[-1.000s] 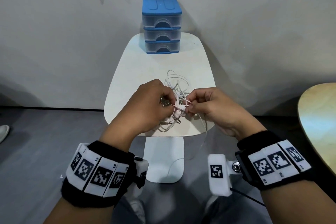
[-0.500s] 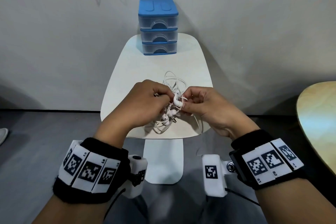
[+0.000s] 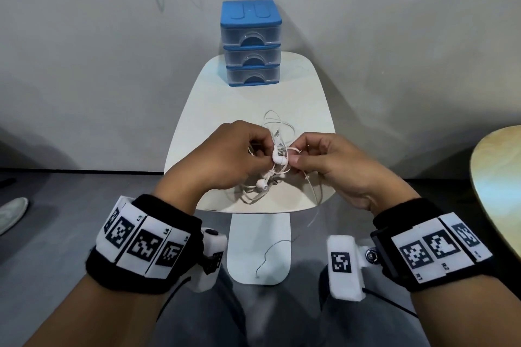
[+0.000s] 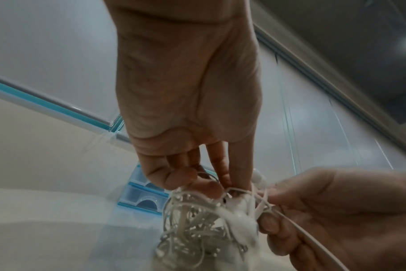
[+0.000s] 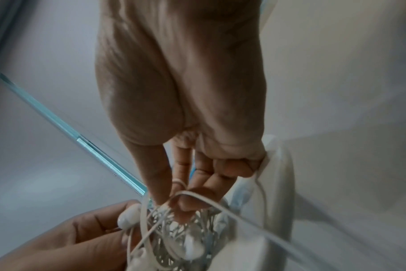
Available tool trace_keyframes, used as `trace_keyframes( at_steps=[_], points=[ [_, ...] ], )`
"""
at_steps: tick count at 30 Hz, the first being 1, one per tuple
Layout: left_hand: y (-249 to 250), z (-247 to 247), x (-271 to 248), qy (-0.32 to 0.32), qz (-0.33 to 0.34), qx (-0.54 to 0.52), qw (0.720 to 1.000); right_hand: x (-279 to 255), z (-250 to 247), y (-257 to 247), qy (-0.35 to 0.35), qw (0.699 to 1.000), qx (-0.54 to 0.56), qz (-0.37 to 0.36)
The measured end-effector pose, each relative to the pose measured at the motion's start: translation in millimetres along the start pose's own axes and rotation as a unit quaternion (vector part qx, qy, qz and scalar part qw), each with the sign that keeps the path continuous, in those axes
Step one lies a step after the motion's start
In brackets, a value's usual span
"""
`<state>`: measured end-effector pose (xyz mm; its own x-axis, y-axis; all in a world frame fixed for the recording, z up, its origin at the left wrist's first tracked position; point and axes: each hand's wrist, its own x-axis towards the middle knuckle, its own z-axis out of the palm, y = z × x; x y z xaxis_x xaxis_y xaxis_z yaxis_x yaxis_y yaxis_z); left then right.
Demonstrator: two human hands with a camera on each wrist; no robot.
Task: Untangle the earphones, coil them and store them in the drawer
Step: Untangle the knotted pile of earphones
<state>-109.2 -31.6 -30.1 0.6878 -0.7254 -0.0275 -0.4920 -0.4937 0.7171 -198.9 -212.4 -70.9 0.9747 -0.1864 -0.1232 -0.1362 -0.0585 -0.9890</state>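
Earphones [image 3: 275,162] hang in a white tangle between my two hands, just above the near end of the small white table [image 3: 248,110]. My left hand [image 3: 225,158] has its fingers curled in, pinching the knot of cord from the left, with one earbud [image 3: 280,159] poking out beside my fingertips. My right hand [image 3: 332,163] pinches a strand at the knot between thumb and forefinger, the other fingers folded under. A second earbud [image 3: 261,184] dangles lower in the bundle, and loose loops rest on the tabletop. One long strand trails off the near edge and hangs down in front of the table's base. The blue drawer unit [image 3: 251,42] stands at the far end of the table against the wall, all three drawers closed
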Motion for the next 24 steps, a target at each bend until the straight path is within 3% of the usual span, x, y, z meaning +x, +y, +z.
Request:
trace_keyframes(
  at_steps=[2,4,5,7,10,19,24],
  points=[
    [3,0,0,0.014,0.007,0.029,0.999,0,-2,-11,0.077,0.993,-0.086,-0.027],
    [7,0,1,0.023,0.019,0.050,0.998,1,0,-24,0.161,0.968,-0.155,-0.116],
    [8,-1,1,0.026,0.025,0.062,0.997,0,4,-30,0.162,0.960,-0.160,-0.165],
    [9,-3,3,0.030,0.027,0.084,0.996,0,13,-39,0.098,0.955,-0.172,-0.221],
    [8,-12,1,0.035,0.013,0.078,0.996,4,19,-41,0.019,0.955,-0.193,-0.224],
    [5,-36,-5,0.067,0.055,-0.033,0.996,8,4,-38,-0.037,0.907,-0.390,-0.157],
    [7,-30,-3,0.070,0.079,-0.125,0.987,5,3,-55,-0.002,0.913,-0.377,-0.158]
  ],
)
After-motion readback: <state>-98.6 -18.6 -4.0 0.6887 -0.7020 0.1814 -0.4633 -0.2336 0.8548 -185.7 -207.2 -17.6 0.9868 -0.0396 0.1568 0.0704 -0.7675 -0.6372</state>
